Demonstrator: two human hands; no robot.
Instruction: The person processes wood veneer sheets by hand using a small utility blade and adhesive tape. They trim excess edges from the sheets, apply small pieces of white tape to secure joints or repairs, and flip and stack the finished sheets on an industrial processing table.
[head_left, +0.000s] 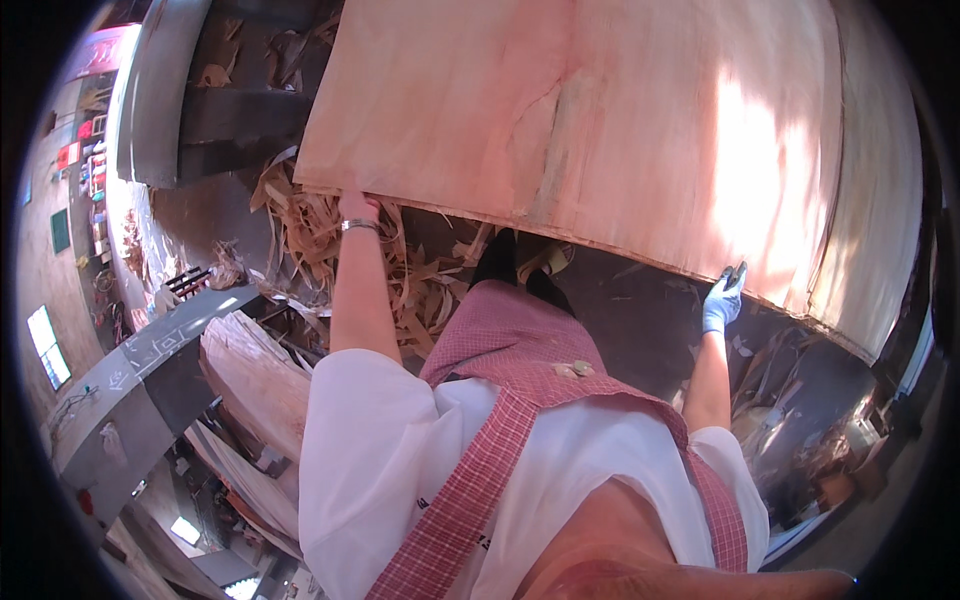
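Note:
A wide stack of thin wood veneer sheets (pixel 640 120) spreads out in front of me, pinkish tan, with a dark crack and patch near its middle. My left hand (pixel 357 207), bare with a metal band at the wrist, is closed on the near left corner of the veneer; its fingertips are partly hidden by the edge. At the near edge on the right, my right hand (pixel 723 298) wears a light blue glove with dark fingertips. Its fingers are closed over the same edge, some showing on top. How many sheets the hands hold I cannot tell.
Curled veneer scraps (pixel 310 225) lie heaped on the floor below the left corner. A grey metal frame (pixel 160 345) with chalk marks stands at the left, beside more stacked veneer (pixel 260 375). Further scraps (pixel 780 400) litter the floor at the right.

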